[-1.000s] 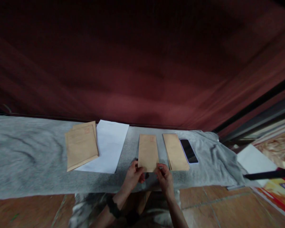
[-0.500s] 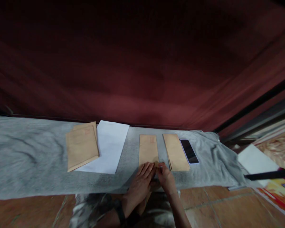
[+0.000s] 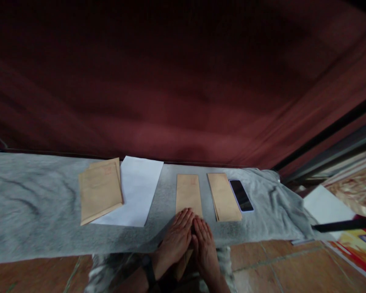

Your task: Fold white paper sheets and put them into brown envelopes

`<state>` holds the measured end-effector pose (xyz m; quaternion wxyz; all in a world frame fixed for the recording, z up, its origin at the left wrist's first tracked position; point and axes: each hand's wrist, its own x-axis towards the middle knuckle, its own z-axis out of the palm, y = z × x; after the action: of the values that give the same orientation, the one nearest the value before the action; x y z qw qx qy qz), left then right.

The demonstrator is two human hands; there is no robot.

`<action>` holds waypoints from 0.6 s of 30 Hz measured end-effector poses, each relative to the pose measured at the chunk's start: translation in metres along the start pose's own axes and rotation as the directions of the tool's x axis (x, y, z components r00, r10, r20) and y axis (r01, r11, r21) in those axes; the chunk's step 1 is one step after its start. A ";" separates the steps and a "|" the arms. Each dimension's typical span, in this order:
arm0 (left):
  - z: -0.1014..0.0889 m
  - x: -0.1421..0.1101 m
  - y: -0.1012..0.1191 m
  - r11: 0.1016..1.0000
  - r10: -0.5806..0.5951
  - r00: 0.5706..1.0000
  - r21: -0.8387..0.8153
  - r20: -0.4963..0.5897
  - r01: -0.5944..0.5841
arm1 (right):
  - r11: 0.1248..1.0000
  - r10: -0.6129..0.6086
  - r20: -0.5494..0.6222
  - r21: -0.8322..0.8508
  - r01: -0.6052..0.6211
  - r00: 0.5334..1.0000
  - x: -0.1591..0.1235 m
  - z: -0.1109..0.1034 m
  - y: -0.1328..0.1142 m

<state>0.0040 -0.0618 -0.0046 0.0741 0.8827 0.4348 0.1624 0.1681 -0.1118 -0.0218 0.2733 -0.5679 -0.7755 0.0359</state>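
A brown paper envelope (image 3: 188,190) with a faint reddish print at its top lies upright on the grey cloth in front of me. My left hand (image 3: 177,232) presses flat on its lower part, fingers stretched out. Beside it, my right hand (image 3: 203,240) also lies flat on the envelope's lower end, its fingers extended and close to the left hand's fingertips. The hands cover the envelope's near edge. To the right, a small stack of brown envelopes (image 3: 225,197) rests close by.
A phone (image 3: 241,195) lies right of the envelope stack. At left, more brown envelopes (image 3: 101,189) overlap white paper sheets (image 3: 142,187). The grey cloth (image 3: 42,203) runs along a dark red backdrop (image 3: 171,101). A dark bar (image 3: 344,224) juts in at right above the tiled floor.
My right hand has gone from pinching at the envelope's right edge to lying flat with fingers stretched. My left hand stays flat on the envelope. The view has shifted slightly.
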 end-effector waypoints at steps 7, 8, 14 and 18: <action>0.006 0.050 -0.025 0.998 0.032 0.999 0.053 -0.013 -0.031 | 0.982 -0.058 0.021 -0.177 0.060 0.998 0.000 0.004 0.003; 0.007 0.061 -0.029 0.998 0.032 0.999 0.060 -0.022 -0.031 | 0.981 -0.061 0.010 -0.186 0.061 0.998 0.000 0.004 0.003; 0.021 0.120 -0.045 0.998 -0.017 0.998 0.054 -0.062 0.021 | 0.982 -0.060 -0.030 -0.179 0.054 0.998 0.003 0.005 0.001; 0.024 0.144 -0.052 0.995 -0.066 0.996 0.067 -0.054 0.069 | 0.981 -0.033 -0.012 -0.190 0.030 0.999 0.005 0.004 -0.001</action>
<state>0.0562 0.0842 -0.0093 0.0381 0.8650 0.4715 0.1675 0.1644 -0.1069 -0.0233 0.2243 -0.5792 -0.7823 -0.0467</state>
